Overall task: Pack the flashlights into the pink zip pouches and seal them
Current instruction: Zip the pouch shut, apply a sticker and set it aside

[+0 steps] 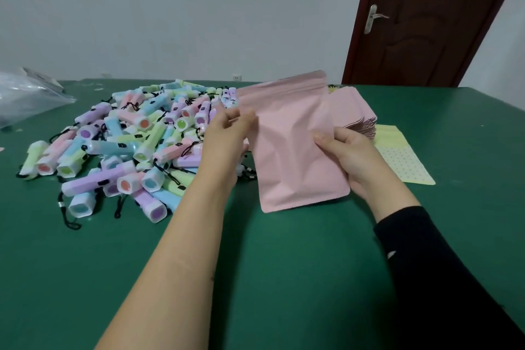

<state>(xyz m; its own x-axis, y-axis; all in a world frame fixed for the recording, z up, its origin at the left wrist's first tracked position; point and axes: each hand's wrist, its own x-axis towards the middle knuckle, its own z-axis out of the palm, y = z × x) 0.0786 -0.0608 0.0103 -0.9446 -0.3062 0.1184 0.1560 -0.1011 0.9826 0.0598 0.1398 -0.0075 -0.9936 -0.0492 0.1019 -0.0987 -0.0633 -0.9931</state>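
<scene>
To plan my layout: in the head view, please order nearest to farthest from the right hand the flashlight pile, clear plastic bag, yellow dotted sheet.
1. Yellow dotted sheet, just beside the right hand.
2. Flashlight pile, across on the left.
3. Clear plastic bag, far left edge.

Both hands (227, 133) (350, 155) hold pink pouch (292, 147) beside flashlight pile (127, 142).

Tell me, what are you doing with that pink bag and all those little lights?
A person holds one pink pouch over the green table with both hands: the left hand pinches its left edge, the right hand grips its right edge. The flashlights lie in a pile to the left, and a stack of pouches sits behind the right hand. Neither hand holds a flashlight.
</scene>
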